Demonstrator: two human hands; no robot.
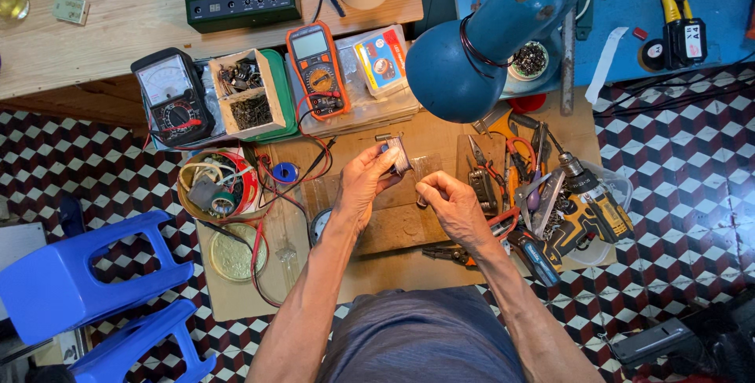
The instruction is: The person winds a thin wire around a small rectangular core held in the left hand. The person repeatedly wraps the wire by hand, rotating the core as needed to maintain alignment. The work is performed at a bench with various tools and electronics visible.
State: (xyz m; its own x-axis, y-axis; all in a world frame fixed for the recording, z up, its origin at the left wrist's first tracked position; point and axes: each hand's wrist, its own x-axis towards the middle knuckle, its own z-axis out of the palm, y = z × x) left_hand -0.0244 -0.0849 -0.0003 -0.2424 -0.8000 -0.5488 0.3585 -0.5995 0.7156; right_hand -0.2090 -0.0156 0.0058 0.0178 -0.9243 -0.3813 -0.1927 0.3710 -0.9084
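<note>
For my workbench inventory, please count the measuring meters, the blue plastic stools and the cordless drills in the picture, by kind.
Measuring meters: 2, a black analog meter and an orange digital meter
Blue plastic stools: 2
Cordless drills: 1
Total: 5

Bright, even light fills the scene, and colours are saturated. The strongest glare sits at three o'clock, where the checkered floor tiles [708, 194] wash out to white. The blue desk lamp [484, 33] at one o'clock shows a soft sheen on its shade. Shadows are faint. Focus is sharp centrally, with mild wide-angle bending towards the edges.
</note>
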